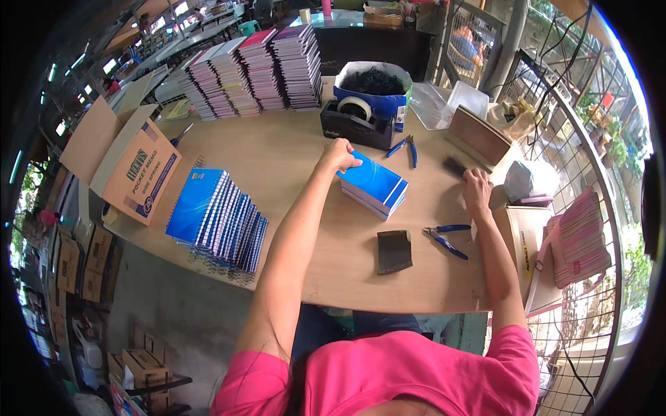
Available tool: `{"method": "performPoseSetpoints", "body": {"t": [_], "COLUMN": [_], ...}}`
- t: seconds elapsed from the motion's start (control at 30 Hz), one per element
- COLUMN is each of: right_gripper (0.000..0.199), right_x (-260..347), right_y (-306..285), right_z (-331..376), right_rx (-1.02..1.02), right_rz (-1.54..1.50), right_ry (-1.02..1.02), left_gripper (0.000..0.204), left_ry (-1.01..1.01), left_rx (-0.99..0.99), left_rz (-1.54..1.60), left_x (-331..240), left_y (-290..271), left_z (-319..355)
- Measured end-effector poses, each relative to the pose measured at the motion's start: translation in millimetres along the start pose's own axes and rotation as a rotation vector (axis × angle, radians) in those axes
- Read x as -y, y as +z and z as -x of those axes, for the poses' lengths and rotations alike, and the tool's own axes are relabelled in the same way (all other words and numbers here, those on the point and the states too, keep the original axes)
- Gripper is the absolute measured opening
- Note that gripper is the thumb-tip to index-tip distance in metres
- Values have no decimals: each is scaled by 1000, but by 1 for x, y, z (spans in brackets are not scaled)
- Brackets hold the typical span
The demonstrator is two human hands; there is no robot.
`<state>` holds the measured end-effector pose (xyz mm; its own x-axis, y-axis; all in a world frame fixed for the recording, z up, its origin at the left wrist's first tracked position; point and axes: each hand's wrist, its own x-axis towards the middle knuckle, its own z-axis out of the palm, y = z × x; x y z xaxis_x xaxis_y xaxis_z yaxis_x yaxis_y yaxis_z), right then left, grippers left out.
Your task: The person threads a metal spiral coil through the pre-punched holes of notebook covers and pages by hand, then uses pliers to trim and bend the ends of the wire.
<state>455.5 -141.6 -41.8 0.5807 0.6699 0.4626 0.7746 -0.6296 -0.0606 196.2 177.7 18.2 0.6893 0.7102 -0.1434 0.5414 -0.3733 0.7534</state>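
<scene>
A small stack of blue-covered pocket notebooks (374,182) lies in the middle of the table. My left hand (338,155) grips its far left corner, fingers curled with the thumb on the top cover. To the right, my right hand (477,188) is closed at the near end of a small pile of thin black coils (454,165); what its fingertips hold is hidden. A dark square pad (394,252) lies close to me. Blue-handled pliers (447,240) rest right of the pad, and another blue-handled pair (404,150) lies beyond the notebooks.
At left stand a tall pile of spiral-bound blue notebooks (215,218) and an open cardboard box (142,166). Farther back are stacked notebooks (267,69), a black tape dispenser (357,125) and a tub of black coils (374,82). A striped pink pouch (579,239) sits at right by wire mesh.
</scene>
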Motion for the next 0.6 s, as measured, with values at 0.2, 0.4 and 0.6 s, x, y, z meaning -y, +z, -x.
{"method": "performPoseSetpoints", "body": {"t": [0.2, 0.4, 0.6], "right_gripper": [25, 21, 33], "right_x": [2, -16, 86], "right_y": [9, -15, -107], "right_z": [-5, -13, 13], "right_rx": [-118, -334, 70], "right_rz": [43, -181, -587], "right_ry": [-81, -140, -310], "left_gripper": [37, 40, 21], "left_ry": [328, 566, 465], "left_rx": [-427, -656, -557], "left_rz": [190, 287, 252], "left_x": [6, 37, 80], "left_y": [-21, -8, 38], "left_z": [68, 221, 250]}}
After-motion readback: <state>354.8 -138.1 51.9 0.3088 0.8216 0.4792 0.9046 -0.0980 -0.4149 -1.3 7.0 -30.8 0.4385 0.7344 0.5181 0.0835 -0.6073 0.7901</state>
